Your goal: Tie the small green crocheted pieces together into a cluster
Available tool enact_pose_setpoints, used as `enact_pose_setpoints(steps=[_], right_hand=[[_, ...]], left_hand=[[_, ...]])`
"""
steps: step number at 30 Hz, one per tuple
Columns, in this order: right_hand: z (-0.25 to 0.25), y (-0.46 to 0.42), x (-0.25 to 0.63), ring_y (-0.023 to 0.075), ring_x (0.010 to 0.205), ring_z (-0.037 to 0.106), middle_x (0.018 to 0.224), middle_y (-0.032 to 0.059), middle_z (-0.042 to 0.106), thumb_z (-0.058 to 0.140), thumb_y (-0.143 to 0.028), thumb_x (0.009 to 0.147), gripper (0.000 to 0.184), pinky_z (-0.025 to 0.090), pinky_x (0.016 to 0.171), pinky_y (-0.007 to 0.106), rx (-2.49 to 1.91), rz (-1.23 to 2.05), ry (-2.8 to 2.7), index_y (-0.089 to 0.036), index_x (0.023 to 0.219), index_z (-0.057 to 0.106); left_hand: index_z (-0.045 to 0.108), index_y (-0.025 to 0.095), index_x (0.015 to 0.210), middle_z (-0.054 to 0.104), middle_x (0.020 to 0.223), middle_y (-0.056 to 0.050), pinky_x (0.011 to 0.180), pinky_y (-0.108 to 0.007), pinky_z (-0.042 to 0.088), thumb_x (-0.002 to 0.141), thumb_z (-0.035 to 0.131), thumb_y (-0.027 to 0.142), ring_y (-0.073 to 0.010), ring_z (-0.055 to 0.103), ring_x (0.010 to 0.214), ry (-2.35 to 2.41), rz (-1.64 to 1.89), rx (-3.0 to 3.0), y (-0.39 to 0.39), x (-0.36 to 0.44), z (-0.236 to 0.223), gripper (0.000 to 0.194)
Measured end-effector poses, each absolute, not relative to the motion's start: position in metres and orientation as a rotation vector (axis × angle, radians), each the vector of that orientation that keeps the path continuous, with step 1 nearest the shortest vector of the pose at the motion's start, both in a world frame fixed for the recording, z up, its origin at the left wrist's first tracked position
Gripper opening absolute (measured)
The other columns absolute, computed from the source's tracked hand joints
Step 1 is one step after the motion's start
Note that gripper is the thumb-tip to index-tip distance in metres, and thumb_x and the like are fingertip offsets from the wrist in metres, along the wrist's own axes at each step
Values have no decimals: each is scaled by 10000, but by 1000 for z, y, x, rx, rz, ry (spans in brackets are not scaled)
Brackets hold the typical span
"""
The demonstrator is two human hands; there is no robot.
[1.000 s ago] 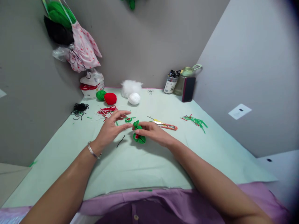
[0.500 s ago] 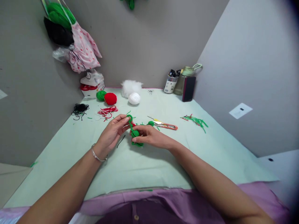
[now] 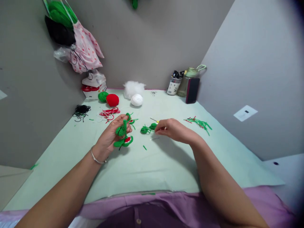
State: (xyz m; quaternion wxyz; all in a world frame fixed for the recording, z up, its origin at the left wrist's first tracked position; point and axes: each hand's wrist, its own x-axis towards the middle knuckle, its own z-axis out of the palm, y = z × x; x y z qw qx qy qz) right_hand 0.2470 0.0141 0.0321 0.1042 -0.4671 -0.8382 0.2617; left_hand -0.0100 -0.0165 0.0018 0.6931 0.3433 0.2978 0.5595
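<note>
- Left hand: fingers curled, gripping a green piece with a loop at its top and a red-and-white patch low on its right side.
- The green piece is in that hand, above the left-centre of the surface; a bracelet circles the wrist.
- Right hand: fingers bent, tips near the thumb — whether they pinch anything, I cannot tell.
- Just left of its fingertips lie 2 green balls with loose strands; a thin needle lies just in front of them.
- The tip of a hook shows behind the right hand.
- 1 green scrap lies between the hands, nearer the person.
- Farther back: red yarn beside green yarn, then white yarn in front of white stuffing.
- Far left: a black tangle, with red and white strands to its right.
- Right side: green and red strands; behind them, a phone leans upright by a bottle and a cup.
</note>
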Motion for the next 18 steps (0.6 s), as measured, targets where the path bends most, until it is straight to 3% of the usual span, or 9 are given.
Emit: enact_pose_setpoints(steps=[6,10,14,18], right_hand=[[23,3,225,138,682,552,921,70,707,518,-69,848,209,257,594,280,-1476,265,-2888,-157,813,705],[17,-1,214,161,688,558,912,111,697,496,-59,844,210,220,587,306,-1453,37,-3018,-123,832,696],[14,0,214,169,720,564,927,123,696,500,-75,834,191,230,599,308,-1419,33,-3001,-116,838,686],[21,2,220,125,641,502,852,55,685,517,-99,811,148,241,588,281,-1413,246,-2786,-156,820,653]], left_hand=[[522,180,710,470,596,68,509,-172,428,711,841,375,-45,421,479,575,1190,860,-17,-13,2,374],[616,180,800,489,591,62,469,-176,400,740,818,340,-57,434,471,811,1108,927,-17,-10,-2,265],[666,166,834,544,694,30,482,-167,417,766,805,360,-66,486,555,981,1016,1067,-17,-4,-8,248],[645,171,827,536,681,35,495,-174,449,797,780,374,-70,499,552,950,1007,1087,-18,0,-11,245]])
